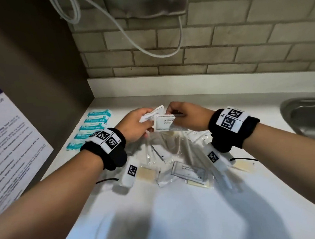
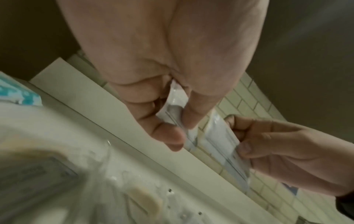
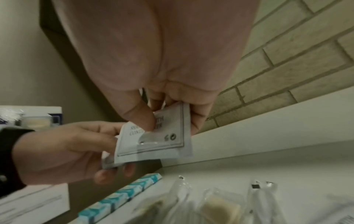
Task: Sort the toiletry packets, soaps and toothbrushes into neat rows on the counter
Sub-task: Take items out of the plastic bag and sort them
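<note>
Both hands (image 1: 134, 125) (image 1: 187, 116) pinch packets (image 1: 169, 125) above pile, seemingly overlapping.

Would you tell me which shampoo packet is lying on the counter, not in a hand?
The packet in the pile nearest the person; the other two are pinched in the left hand and right hand.

A: Head view: light is falling from above and behind, casting two broad soft shadows on the white counter (image 1: 181, 222). Edges are bowing; the poster (image 1: 6, 144) is smearing.

B: Wrist views are running dim and warm-tinted; foreground clutter is blurring, the palms are filling the top.
</note>
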